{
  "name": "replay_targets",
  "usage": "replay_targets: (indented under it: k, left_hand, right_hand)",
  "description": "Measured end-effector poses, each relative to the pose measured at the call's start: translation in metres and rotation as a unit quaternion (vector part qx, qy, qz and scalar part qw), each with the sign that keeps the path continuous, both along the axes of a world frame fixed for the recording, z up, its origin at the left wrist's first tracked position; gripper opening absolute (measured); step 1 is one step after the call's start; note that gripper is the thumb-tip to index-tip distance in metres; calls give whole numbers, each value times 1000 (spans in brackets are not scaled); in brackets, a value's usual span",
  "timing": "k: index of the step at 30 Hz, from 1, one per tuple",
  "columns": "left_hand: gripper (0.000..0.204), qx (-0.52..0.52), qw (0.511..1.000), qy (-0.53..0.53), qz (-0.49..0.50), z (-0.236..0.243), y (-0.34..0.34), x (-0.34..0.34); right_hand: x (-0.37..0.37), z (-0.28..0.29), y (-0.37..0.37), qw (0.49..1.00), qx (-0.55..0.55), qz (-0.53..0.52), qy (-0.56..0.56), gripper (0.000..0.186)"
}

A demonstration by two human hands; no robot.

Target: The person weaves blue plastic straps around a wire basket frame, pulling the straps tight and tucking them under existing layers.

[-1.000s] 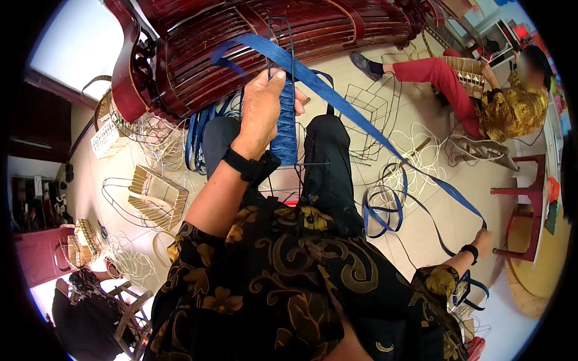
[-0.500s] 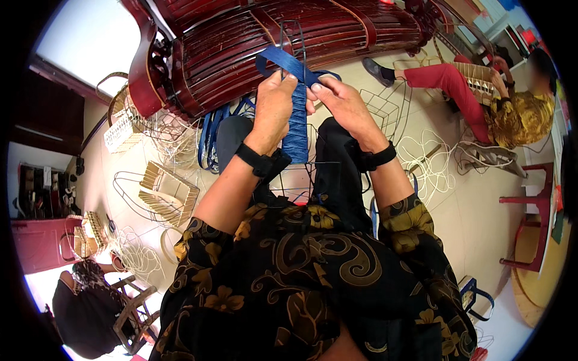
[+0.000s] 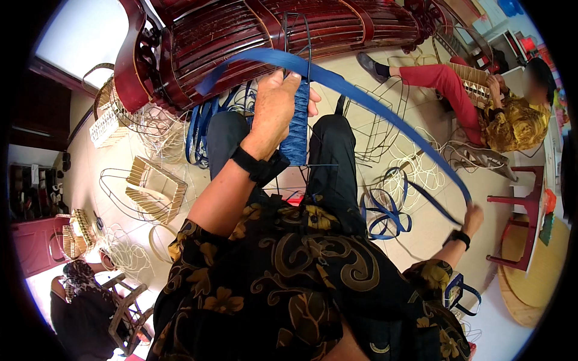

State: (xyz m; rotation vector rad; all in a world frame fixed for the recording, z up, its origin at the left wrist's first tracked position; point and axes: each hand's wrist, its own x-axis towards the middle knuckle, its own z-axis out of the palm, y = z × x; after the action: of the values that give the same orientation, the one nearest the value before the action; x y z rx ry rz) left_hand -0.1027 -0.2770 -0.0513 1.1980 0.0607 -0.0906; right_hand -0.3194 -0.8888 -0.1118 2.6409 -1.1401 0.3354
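Note:
Between my knees stands a dark wire frame point(image 3: 307, 36), its middle wrapped in a tight blue woven panel point(image 3: 294, 135). My left hand point(image 3: 276, 105) is closed on the upper part of this panel, thumb on top and fingertips showing past its right edge. A long flat blue strap point(image 3: 373, 103) arches from the panel's top out to the right. Far out at the right, my right hand point(image 3: 473, 219) is closed on that strap, arm stretched sideways. The strap's slack point(image 3: 388, 213) lies in loops on the floor beside my right leg.
A dark red slatted wooden bench point(image 3: 223, 42) stands ahead. Bundled blue straps point(image 3: 201, 135) lie by my left knee. Half-woven frames point(image 3: 155, 189) and tangled pale cord point(image 3: 415, 168) spread over the floor. One person point(image 3: 518, 123) sits at right, another point(image 3: 87, 313) at lower left. A red stool point(image 3: 524, 216) stands right.
My right hand has left the panel and swung far to the right, drawing the blue strap out in a long arc. My left hand has stayed on the panel.

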Motion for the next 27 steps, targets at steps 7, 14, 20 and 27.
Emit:
replay_targets:
  k: [7,14,20,27]
  left_hand:
    - [16,-13,1000,0,-11,-2,-1,2]
    - [18,-9,1000,-3,-18,-1,-2,1]
    - [20,-3,1000,-7,-17,0,-1,-2]
    - [23,2,1000,-8,-8,-4,2,0]
  right_hand:
    - [13,25,65,985,-11,-167,41,37]
    - [191,38,326,689,512,499,-124,30]
    - [229,36,428,550,617,553,-105,23]
    - [158,31,221,902,301,300,-74,25]
